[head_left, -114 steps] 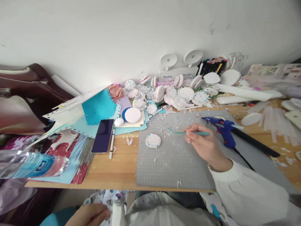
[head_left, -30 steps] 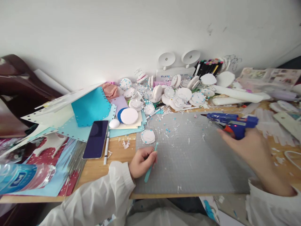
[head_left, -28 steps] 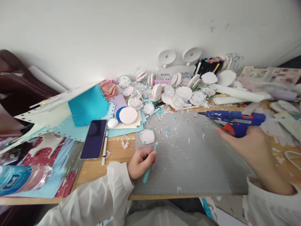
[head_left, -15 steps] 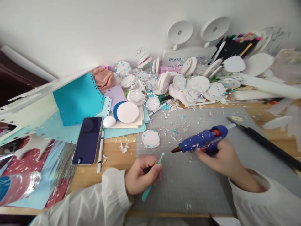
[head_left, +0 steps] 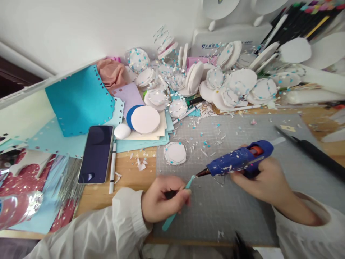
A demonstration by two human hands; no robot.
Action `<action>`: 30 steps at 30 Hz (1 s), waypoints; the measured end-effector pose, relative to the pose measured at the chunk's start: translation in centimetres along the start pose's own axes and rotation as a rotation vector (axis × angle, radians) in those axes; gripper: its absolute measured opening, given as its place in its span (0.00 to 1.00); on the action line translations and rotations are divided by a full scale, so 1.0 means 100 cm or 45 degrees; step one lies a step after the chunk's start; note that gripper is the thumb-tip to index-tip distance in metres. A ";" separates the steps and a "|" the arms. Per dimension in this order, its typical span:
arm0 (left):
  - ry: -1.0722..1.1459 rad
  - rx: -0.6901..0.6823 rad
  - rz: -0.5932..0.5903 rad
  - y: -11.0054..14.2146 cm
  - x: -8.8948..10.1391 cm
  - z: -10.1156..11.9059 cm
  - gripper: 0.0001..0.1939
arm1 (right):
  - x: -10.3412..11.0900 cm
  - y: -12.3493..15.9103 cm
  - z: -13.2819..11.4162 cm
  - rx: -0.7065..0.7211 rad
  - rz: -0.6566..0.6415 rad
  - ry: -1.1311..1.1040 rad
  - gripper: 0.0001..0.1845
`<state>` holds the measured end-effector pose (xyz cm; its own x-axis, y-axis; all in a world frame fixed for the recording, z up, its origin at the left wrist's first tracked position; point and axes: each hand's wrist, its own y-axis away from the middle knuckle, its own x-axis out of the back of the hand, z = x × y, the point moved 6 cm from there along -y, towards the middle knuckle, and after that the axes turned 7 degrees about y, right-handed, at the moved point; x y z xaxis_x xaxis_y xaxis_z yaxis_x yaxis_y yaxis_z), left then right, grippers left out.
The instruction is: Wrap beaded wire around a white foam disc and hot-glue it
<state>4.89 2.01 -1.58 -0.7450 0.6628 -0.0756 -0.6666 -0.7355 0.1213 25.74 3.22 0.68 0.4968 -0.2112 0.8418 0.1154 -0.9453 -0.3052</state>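
Observation:
My left hand (head_left: 161, 199) is closed around a thin teal stick (head_left: 169, 220), whose upper tip points up and to the right. My right hand (head_left: 262, 181) grips a blue hot glue gun (head_left: 238, 162) spattered with white flecks. The gun's nozzle touches or nearly touches the stick's upper tip. Both hands hover over a grey cutting mat (head_left: 242, 216). A white foam disc with blue dots (head_left: 175, 153) lies on the mat just above my left hand.
A dark phone (head_left: 96, 154) and a white pen (head_left: 112, 167) lie on the wooden desk at left, beside teal and light blue paper sheets (head_left: 78, 99). Several white foam discs (head_left: 231, 86) pile up against the wall. A black cord (head_left: 312, 153) crosses the mat at right.
My right hand has brought the glue gun from the right side of the mat down to the stick's tip. The camera has moved closer to the desk.

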 end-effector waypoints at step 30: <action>0.006 0.019 -0.023 0.001 0.000 -0.001 0.27 | -0.004 0.001 0.004 -0.033 -0.066 -0.038 0.16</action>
<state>4.88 1.94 -1.63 -0.7331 0.6750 -0.0828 -0.6794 -0.7213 0.1348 25.85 3.26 0.13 0.5163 -0.1547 0.8423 0.1194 -0.9609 -0.2497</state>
